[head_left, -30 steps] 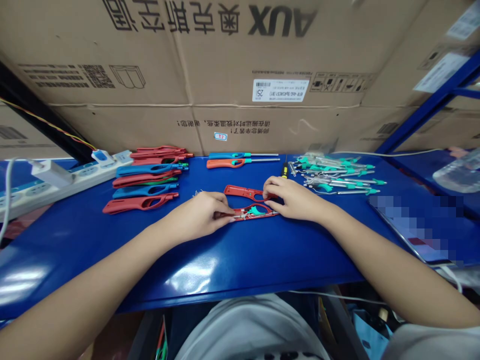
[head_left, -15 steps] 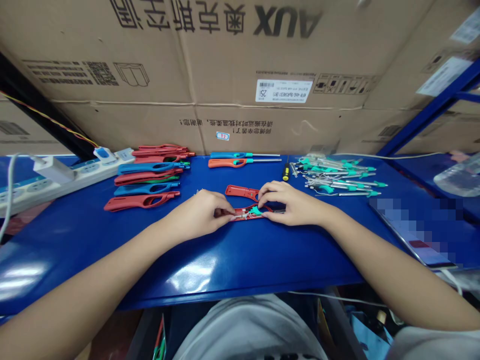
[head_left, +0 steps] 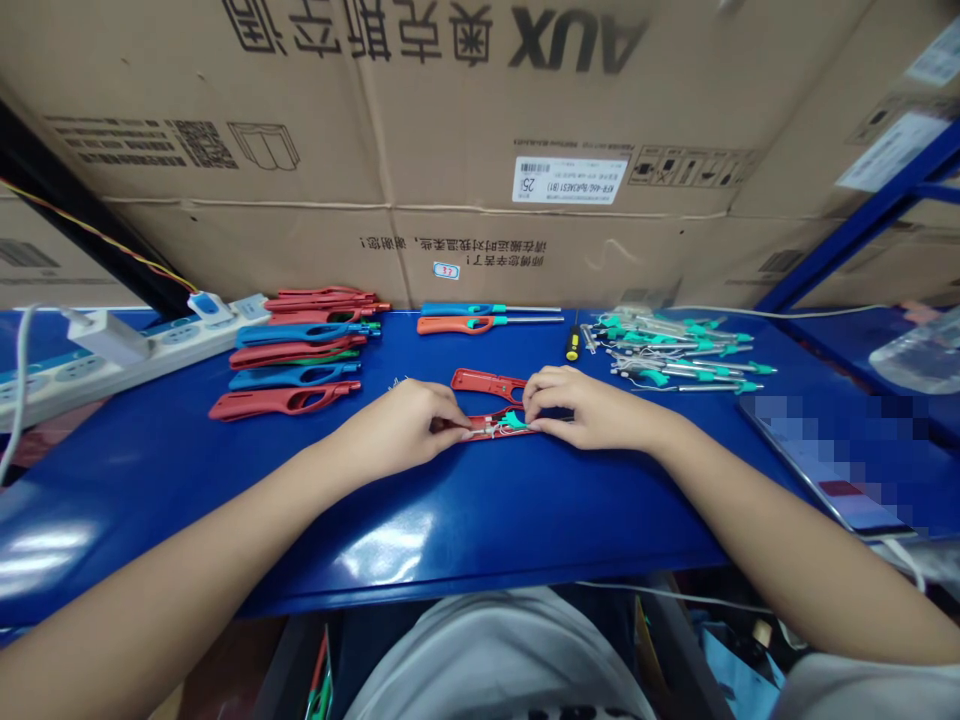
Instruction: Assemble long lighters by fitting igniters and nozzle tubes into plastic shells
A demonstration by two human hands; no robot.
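Observation:
A red lighter casing half (head_left: 498,436) lies on the blue table, with a green trigger piece (head_left: 513,420), thin wires and small metal parts inside it. My left hand (head_left: 416,425) pinches the left end of this half. At its right end, my right hand (head_left: 574,408) has its fingers closed around the casing near the green piece; the fingertips partly hide that end. Just behind it rests the other red casing half (head_left: 486,383), inner side up, its right end partly covered by my right hand.
Red and blue lighter casings (head_left: 292,375) are piled at left beside a white power strip (head_left: 67,370). Two lighters with metal tubes (head_left: 487,323) lie at the back. A screwdriver (head_left: 573,343) and several metal-tube assemblies (head_left: 679,350) sit right, near a phone (head_left: 832,465). A cardboard wall (head_left: 435,130) stands behind.
My right hand has shifted very slightly to the right along the casing. The left hand keeps its hold at the left end.

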